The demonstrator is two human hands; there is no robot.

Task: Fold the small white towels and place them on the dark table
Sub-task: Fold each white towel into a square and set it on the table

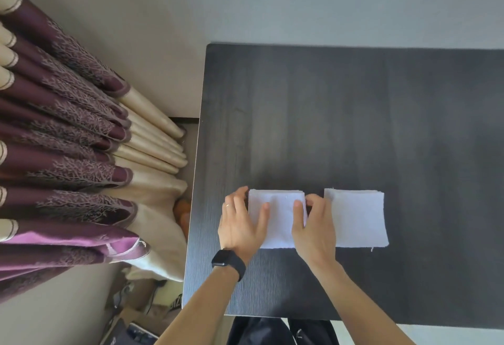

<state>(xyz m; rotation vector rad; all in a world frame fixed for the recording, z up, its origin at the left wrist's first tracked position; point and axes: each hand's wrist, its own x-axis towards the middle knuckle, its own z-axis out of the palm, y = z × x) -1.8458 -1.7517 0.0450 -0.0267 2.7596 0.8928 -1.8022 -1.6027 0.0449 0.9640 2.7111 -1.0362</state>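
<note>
Towels, both folded: your left hand [240, 224] flat, thumb pressing left towel [281, 221]; your right hand [316, 226] pinching its right edge; right towel [358, 219] just beside, on dark table [327, 112].

Forearms extended forward, left hand [240, 226] flat with straight fingers, right hand [315, 228] with bent fingers

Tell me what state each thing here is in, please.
left towel: folded, flat on the table, held at both sides.
right towel: folded, flat, untouched.
left hand: thumb on left towel, fingers along its edge.
right hand: pinches left towel's right edge.
curtain: gathered in folds.
</note>
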